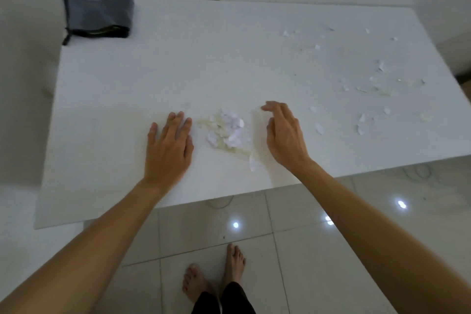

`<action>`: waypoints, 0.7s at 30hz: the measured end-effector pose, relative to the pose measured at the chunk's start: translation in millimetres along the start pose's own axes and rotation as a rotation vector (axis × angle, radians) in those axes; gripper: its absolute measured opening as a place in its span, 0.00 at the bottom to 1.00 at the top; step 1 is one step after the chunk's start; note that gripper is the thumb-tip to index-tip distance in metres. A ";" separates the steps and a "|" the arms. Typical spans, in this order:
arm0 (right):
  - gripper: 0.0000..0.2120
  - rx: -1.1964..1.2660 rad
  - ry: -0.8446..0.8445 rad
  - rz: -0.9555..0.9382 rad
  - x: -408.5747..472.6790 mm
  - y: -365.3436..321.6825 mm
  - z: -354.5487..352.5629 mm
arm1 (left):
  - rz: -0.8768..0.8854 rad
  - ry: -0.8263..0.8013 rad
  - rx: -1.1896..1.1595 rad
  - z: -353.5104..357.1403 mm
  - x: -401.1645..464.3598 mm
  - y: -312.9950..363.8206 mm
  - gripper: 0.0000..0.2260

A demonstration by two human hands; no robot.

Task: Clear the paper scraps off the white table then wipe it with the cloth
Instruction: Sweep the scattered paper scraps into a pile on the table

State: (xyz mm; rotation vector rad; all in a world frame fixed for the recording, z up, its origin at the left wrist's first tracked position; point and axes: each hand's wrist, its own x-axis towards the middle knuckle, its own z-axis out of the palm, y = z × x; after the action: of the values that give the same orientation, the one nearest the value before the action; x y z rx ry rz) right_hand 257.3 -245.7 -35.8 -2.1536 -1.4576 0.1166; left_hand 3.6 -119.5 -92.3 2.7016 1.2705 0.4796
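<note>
I have both hands flanking a gathered pile of paper scraps (228,132) near the table's (178,64) near edge: my left hand (168,145) lies flat with fingers spread as a backstop, my right hand (283,132) hovers relaxed, holding nothing, ready to sweep. Loose scraps (369,84) litter the right side (plenty left, I judge). The grey cloth (98,16) waits folded at the far-left corner, clear of the mess.

- White table (178,64): rectangular, matte top, seen from above.
- Paper scraps, gathered pile (228,132): pale lilac and cream pieces, crumpled, heaped near the front edge at centre.
- Paper scraps, loose (367,79): small white and cream bits, scattered flat across the right half.
- Cloth (98,16): dark grey, folded, at the far left corner, overhanging the edge slightly.
</note>
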 end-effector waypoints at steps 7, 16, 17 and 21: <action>0.23 -0.019 -0.034 0.508 -11.8 71.0 -7.1 | -0.151 -0.038 -0.053 2.6 -6.6 23.3 0.23; 0.20 0.253 -0.216 -0.060 -40.3 -14.8 17.0 | -0.161 -0.037 -0.077 3.7 -4.7 20.7 0.22; 0.19 0.256 -0.155 -0.025 -32.9 -11.7 14.3 | -0.162 -0.030 -0.073 4.4 -4.9 20.3 0.22; 0.22 0.170 -0.076 0.302 8.7 15.7 10.2 | -0.151 -0.004 -0.075 5.2 -4.5 21.2 0.21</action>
State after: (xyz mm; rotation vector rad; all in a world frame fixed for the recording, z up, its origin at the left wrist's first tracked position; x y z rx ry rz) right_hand 270.4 -238.6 -50.1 -2.2324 -1.1088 0.4195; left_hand 18.1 -136.4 -93.3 2.5209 1.4116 0.4928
